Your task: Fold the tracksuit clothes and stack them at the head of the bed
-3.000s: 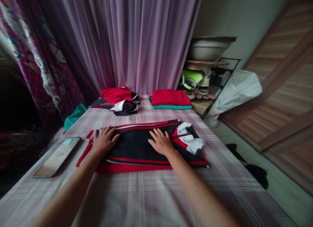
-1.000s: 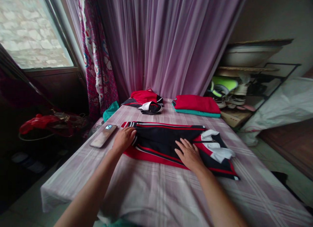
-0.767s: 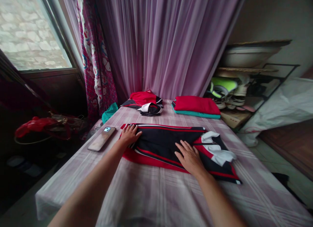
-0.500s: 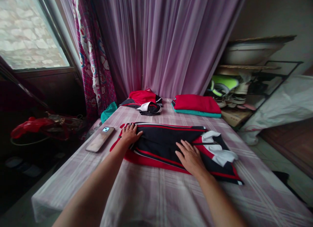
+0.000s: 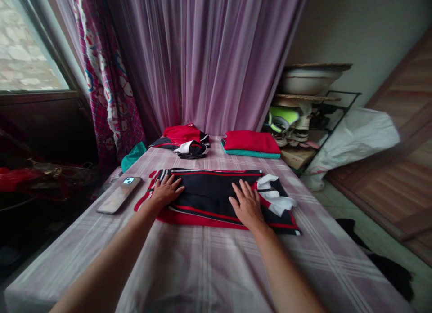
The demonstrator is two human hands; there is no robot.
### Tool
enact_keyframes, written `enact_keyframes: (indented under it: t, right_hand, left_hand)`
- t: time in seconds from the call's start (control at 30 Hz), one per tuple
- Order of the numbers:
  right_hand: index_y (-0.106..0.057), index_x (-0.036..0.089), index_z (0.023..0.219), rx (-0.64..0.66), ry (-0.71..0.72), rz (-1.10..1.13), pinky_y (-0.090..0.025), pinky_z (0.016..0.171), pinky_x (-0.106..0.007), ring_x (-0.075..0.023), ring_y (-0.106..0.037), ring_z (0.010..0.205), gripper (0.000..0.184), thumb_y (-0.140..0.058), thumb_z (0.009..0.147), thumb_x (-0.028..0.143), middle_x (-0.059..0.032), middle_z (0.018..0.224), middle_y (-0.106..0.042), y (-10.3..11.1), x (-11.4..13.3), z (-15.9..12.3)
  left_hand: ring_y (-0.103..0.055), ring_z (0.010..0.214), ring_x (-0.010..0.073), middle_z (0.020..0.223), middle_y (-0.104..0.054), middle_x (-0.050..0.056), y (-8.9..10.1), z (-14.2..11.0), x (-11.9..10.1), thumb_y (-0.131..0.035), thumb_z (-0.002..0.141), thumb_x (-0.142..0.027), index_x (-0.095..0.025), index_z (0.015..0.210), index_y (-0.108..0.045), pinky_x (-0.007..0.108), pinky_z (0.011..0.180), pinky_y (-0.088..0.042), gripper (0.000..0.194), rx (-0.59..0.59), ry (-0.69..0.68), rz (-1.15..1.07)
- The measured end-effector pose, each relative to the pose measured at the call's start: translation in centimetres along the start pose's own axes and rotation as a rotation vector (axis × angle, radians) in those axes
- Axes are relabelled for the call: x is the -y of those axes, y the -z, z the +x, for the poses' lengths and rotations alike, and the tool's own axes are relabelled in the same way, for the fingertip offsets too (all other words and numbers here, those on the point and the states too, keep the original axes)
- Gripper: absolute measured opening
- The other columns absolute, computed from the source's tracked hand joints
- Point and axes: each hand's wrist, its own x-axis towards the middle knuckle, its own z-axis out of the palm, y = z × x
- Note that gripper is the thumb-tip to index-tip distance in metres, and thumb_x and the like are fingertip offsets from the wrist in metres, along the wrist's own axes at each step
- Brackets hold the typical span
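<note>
In the middle of the checked counter (image 5: 209, 263) lies the folded jacket (image 5: 207, 191), dark with red and white edging, its white collar (image 5: 278, 200) at the right end. The left hand (image 5: 168, 189) rests on the jacket's left end, over the striped band; the right hand (image 5: 247, 203) rests toward its right end, just short of the collar. The grip of each is spread flat, fingers fanned and closed around nothing, probably because broad palms at both ends press loose cloth smooth better than a pinch would. The phone (image 5: 119, 196) lies left of the jacket, apart from it, seemingly out of the cloth's way. Beyond the jacket, a rumpled clothes heap (image 5: 182, 134) sits to the left and a neat folded stack (image 5: 251, 141) to the right, perhaps to divide loose pieces from folded ones.
</note>
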Motion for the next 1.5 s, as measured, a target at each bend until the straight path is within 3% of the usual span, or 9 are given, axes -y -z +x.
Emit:
enact_keyframes:
  t: [0.13, 0.2, 0.37, 0.53, 0.7, 1.17, 1.5]
  right_hand:
    - [-0.041, 0.028, 0.151, 0.268, -0.07, 0.011, -0.021, 0.116, -0.057, -0.028, -0.027, 0.148, 0.054, -0.036, 0.1, 0.046, -0.0103, 0.162, -0.031, 0.7, 0.2, -0.1]
    - [-0.04, 0.028, 0.152, 0.314, -0.08, 0.019, -0.02, 0.116, -0.057, -0.0274, -0.026, 0.149, 0.054, -0.035, 0.101, 0.046, -0.0101, 0.162, -0.03, 1.0, 0.4, -0.2]
    - [-0.04, 0.029, 0.152, 0.297, -0.086, 0.024, -0.02, 0.117, -0.056, -0.0261, -0.025, 0.149, 0.054, -0.035, 0.101, 0.045, -0.009, 0.162, -0.029, 1.2, 0.4, -0.3]
    - [-0.043, 0.028, 0.15, 0.277, -0.079, 0.014, -0.022, 0.116, -0.057, -0.0273, -0.026, 0.148, 0.053, -0.038, 0.1, 0.044, -0.0098, 0.162, -0.031, 1.0, 0.4, -0.4]
    - [-0.044, 0.028, 0.149, 0.246, -0.066, 0.001, -0.024, 0.115, -0.056, -0.027, -0.029, 0.147, 0.052, -0.038, 0.1, 0.042, -0.0094, 0.16, -0.034, 0.6, 0.2, -0.5]
    - [-0.047, 0.028, 0.147, 0.21, -0.029, -0.022, -0.028, 0.113, -0.056, -0.0285, -0.033, 0.145, 0.052, -0.038, 0.098, 0.043, -0.0099, 0.159, -0.037, -0.7, -0.8, -0.4]
    - [-0.049, 0.028, 0.146, 0.185, -0.017, -0.047, -0.03, 0.112, -0.056, -0.0286, -0.035, 0.144, 0.052, -0.036, 0.098, 0.042, -0.0093, 0.157, -0.04, -0.7, -0.8, -0.6]
  left_hand:
    - [-0.033, 0.146, 0.0336, 0.154, -0.046, 0.007, 0.0, 0.3, 0.9, -0.04, 0.097, -0.048, -0.034, 0.142, -0.053, 0.064, 0.114, -0.027, 0.049, 0.015, -0.003, -0.05]
    - [-0.037, 0.144, 0.0303, 0.152, -0.049, 0.006, 0.1, 0.1, 1.9, -0.038, 0.098, -0.043, -0.031, 0.141, -0.054, 0.058, 0.114, -0.031, 0.047, -0.048, 0.003, -0.077]
    - [-0.05, 0.135, 0.0269, 0.144, -0.057, 0.01, 0.3, -2.3, 5.1, -0.038, 0.097, -0.038, -0.023, 0.135, -0.059, 0.043, 0.111, -0.04, 0.046, -0.276, 0.172, -0.132]
    - [-0.059, 0.125, 0.0273, 0.136, -0.063, 0.015, 0.0, -4.6, 6.0, -0.039, 0.097, -0.039, -0.014, 0.132, -0.06, 0.037, 0.106, -0.045, 0.048, -0.209, 0.387, -0.148]
    - [-0.062, 0.12, 0.0291, 0.129, -0.067, 0.018, 0.0, -5.0, 5.2, -0.04, 0.097, -0.041, -0.01, 0.132, -0.059, 0.039, 0.104, -0.046, 0.05, -0.185, 0.397, -0.127]
    - [-0.067, 0.112, 0.0252, 0.12, -0.073, 0.01, 1.0, -6.5, 4.7, -0.042, 0.095, -0.04, -0.02, 0.127, -0.064, 0.033, 0.092, -0.051, 0.043, -0.229, 0.509, -0.289]
    - [-0.054, 0.131, 0.027, 0.129, -0.068, 0.014, -0.8, -6.7, 5.3, -0.042, 0.094, -0.036, -0.015, 0.121, -0.066, 0.04, 0.113, -0.037, 0.042, -0.232, 0.427, -0.085]
